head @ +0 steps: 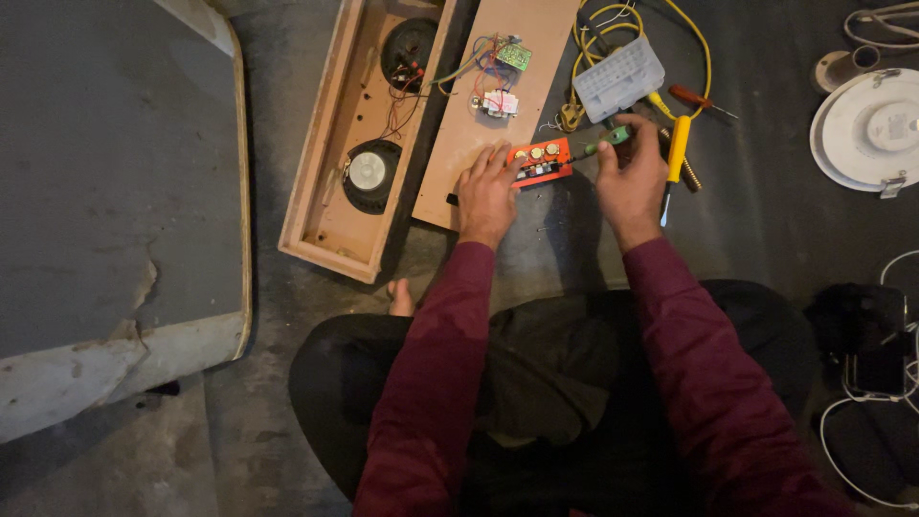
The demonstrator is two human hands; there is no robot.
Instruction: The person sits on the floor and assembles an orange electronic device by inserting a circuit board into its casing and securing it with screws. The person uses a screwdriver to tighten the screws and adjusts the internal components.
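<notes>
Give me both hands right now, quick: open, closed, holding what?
Left hand: open, fingers spread flat, pressing the orange control panel against the wooden board.
Right hand: closed around a green-handled screwdriver aimed at the panel.

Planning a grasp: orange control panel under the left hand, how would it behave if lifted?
The orange control panel looks thin and flat, so probably stiff and light. Knobs on its face could snag. It seems to sit on the wooden board, so wiring may tether it; unclear.

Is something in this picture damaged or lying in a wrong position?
Yes. The grey slab on the left is cracked and chipped near its lower edge. The wooden speaker box lies open, its back panel off beside it with loose wires trailing between them.
</notes>
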